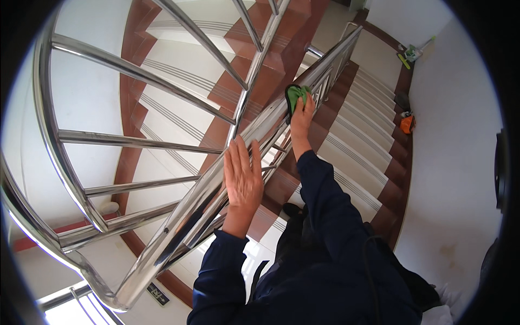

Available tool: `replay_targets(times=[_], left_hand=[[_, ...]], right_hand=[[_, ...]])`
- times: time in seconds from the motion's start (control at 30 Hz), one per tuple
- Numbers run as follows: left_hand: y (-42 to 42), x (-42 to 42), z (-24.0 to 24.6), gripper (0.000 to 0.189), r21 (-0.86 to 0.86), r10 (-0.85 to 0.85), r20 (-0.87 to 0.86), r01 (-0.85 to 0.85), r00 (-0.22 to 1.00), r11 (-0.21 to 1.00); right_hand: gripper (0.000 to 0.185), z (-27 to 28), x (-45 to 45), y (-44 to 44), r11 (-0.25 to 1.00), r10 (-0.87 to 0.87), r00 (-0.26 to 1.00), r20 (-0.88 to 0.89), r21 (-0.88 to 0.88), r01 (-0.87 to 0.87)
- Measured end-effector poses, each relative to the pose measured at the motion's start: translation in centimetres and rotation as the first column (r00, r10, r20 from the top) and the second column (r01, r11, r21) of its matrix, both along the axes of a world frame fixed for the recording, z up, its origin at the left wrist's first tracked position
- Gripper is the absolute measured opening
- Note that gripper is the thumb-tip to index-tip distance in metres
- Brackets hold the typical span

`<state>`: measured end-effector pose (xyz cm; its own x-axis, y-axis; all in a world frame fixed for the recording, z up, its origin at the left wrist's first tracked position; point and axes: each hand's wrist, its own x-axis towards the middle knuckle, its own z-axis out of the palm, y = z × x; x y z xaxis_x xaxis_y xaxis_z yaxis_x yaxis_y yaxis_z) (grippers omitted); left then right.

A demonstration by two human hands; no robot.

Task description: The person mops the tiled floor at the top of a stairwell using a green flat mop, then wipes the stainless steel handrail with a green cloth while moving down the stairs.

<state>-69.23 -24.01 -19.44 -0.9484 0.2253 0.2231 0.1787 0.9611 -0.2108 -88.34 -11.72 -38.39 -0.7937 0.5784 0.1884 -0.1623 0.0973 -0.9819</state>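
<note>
A wide, shiny stainless steel handrail [195, 185] runs diagonally from lower left to upper right across the stairwell. My right hand [302, 118] holds a green cloth with a dark edge [300, 94] against the upper part of the rail. Lower down, my left hand [243, 174] is at the rail with its fingers extended and holds nothing; whether its palm touches the metal cannot be told. Steel balusters [142, 73] fan out to the left of the rail.
Stairs [357, 134] with dark red edges run along the right wall. An orange item [407, 124] lies on a step by that wall. Farther off are a light green-and-white item [413, 53] and a yellow-green item [403, 61]. An exit sign [157, 294] is at lower left.
</note>
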Motion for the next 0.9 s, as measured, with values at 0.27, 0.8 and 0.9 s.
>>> replay_targets(times=[0.27,0.8,0.9], left_hand=[[-3.9,5.8,-5.4,0.055,0.153,0.08,0.086,-0.093,0.993,0.984],[-6.3,6.8,-6.8,0.056,0.13,0.447,0.446,-0.55,0.775,0.825],[-6.2,7.1,-7.3,0.054,0.135,0.449,0.406,-0.539,0.796,0.832]], right_hand=[[0.044,-2.0,16.3,-4.9,0.705,0.464,0.807,0.364,0.401,-0.586],[0.031,2.0,17.0,-4.9,0.358,0.642,0.697,0.32,0.679,-0.641],[0.023,0.2,9.5,-3.8,0.4,0.612,0.738,0.284,0.694,-0.598]])
